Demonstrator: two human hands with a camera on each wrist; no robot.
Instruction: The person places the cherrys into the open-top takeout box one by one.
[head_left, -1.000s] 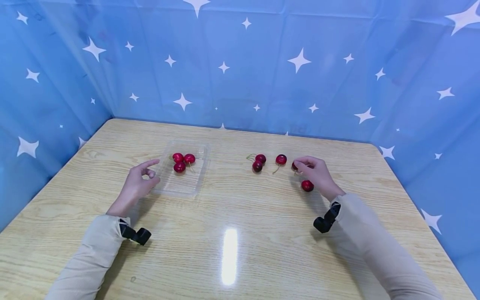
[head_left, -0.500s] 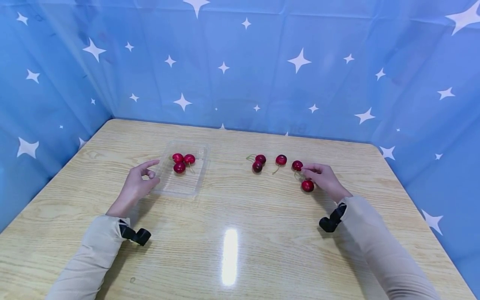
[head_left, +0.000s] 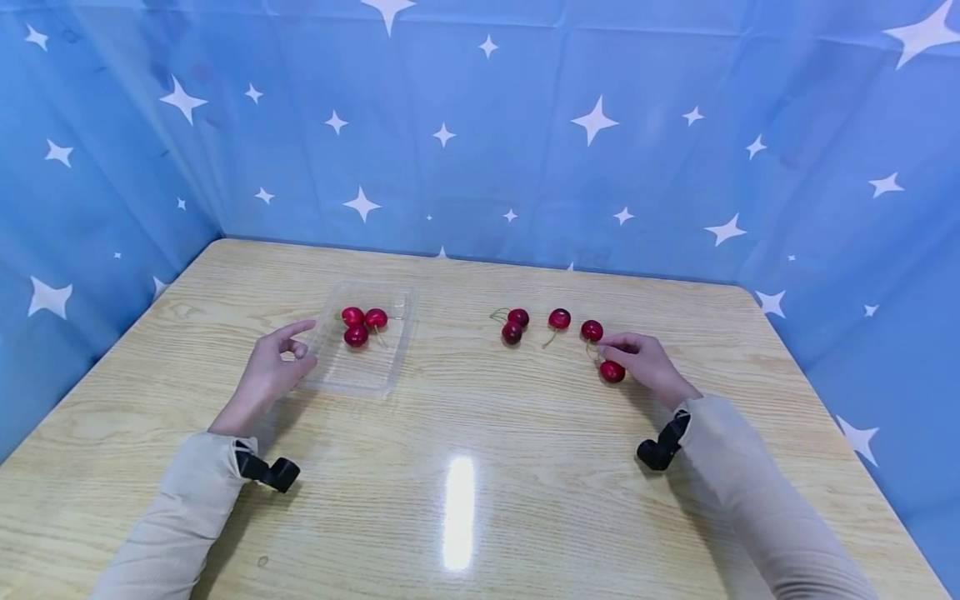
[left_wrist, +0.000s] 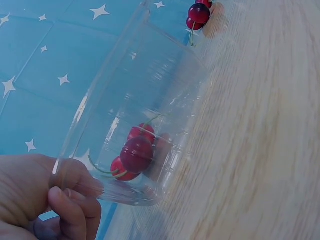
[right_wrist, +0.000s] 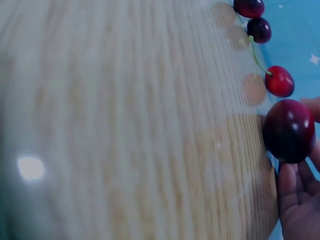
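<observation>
Along the left edge of the tray (head_left: 356, 371), the left hand (head_left: 273, 367) holds its forefinger and thumb out and apart, the other fingers bent in; the tips seem to touch the wall rather than clasp it. Inside the tray lie three cherries (head_left: 356, 335). Well to the tray's right, the right hand (head_left: 647, 363) has its forefinger and thumb close together between the far cherry (head_left: 592, 330), level with the tray's middle, and the near cherry (head_left: 612, 372), level with its near end. Whether it pinches anything I cannot tell. Nearer the tray's right side, a touching pair (head_left: 519, 317) and a lone cherry (head_left: 558, 319) lie on the counter (head_left: 360, 467).

The step looks like picking up a cherry. Round fruit probably rolls easily, so one fingertip low on each flank, squeezing lightly, should serve best; a green stem (right_wrist: 256, 57) alone could slip or tear. Lifting well clear before crossing toward the tray's near end would spare the pair a knock. A light left touch should stop the tray sliding.
</observation>
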